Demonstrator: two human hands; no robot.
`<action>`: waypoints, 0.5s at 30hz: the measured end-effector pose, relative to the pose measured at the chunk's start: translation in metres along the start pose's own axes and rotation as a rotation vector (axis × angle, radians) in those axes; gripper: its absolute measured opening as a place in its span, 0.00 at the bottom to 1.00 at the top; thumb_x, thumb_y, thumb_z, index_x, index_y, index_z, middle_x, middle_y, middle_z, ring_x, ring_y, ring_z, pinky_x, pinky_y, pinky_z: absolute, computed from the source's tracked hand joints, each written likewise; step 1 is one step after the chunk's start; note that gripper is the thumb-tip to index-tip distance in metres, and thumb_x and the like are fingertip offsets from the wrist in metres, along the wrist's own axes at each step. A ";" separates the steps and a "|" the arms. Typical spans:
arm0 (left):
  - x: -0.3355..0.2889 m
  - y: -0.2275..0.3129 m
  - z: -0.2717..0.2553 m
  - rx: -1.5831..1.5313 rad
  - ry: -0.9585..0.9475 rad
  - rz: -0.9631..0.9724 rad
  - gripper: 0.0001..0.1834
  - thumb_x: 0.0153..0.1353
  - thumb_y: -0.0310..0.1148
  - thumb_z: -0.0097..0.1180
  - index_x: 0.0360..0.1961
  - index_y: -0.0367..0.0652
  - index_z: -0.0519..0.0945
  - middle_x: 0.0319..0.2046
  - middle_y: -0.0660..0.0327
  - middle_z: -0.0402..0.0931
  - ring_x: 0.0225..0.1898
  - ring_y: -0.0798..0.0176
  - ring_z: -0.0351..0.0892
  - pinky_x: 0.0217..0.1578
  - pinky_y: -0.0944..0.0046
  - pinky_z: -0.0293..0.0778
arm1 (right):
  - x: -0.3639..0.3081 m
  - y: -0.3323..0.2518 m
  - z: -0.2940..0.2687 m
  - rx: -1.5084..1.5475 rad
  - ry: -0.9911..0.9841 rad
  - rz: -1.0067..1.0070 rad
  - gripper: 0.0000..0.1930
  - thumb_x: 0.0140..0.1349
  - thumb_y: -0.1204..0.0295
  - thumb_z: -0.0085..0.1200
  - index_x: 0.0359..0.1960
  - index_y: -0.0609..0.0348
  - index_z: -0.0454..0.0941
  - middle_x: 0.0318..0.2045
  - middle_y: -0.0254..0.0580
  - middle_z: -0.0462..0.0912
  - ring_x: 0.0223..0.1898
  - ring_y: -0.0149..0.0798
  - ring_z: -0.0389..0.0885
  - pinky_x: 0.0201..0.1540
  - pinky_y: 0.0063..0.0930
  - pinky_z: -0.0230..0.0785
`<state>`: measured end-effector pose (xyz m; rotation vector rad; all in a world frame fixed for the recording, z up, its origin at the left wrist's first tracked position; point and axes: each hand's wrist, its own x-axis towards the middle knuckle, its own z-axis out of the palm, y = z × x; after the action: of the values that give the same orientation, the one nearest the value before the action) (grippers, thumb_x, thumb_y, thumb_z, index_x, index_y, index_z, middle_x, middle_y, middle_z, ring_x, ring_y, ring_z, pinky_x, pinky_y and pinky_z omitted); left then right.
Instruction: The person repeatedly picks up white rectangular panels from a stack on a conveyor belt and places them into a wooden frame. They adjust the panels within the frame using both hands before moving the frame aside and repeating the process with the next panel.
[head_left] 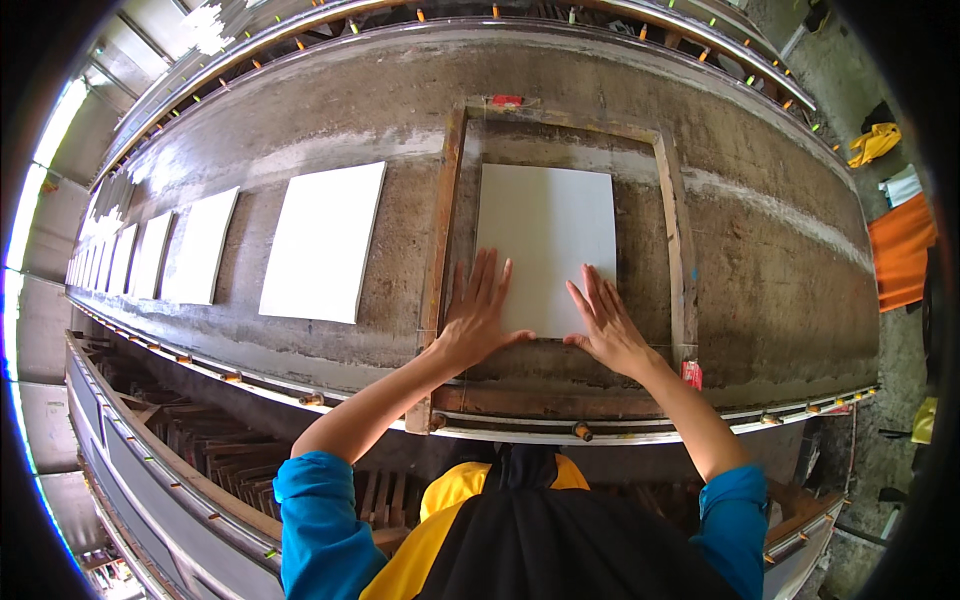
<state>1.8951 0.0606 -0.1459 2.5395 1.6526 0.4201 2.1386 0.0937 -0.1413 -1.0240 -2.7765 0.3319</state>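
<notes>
A large wooden frame (446, 220) lies on the long brown table in front of me, with red patches at its far bar and near right corner. Within its outline is a white rectangular sheet (547, 230), looking duller than the sheets outside; whether a mesh covers it I cannot tell. My left hand (477, 318) rests flat at the sheet's near left corner, fingers spread and pointing away from me. At the near right corner my right hand (607, 325) lies likewise, thumb stretched inward. Neither hand grips anything.
Several more white sheets (325, 240) lie in a row leftward along the table (780, 290). A metal rail with orange-tipped pegs (583, 432) edges the near side. Beyond is another pegged rail. Orange cloth (900, 250) and yellow cloth (875, 145) are at the right.
</notes>
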 end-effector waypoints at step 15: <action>0.106 -0.043 0.049 -0.034 0.106 -0.330 0.50 0.53 0.60 0.44 0.61 0.28 0.42 0.62 0.40 0.39 0.65 0.45 0.36 0.59 0.39 0.37 | 0.075 0.075 0.001 0.039 0.287 0.245 0.34 0.59 0.63 0.46 0.62 0.63 0.43 0.60 0.64 0.46 0.62 0.61 0.42 0.62 0.49 0.41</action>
<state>1.9111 0.1781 -0.1832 2.1959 2.0350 0.5522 2.1290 0.1981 -0.1559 -1.2931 -2.3882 0.2454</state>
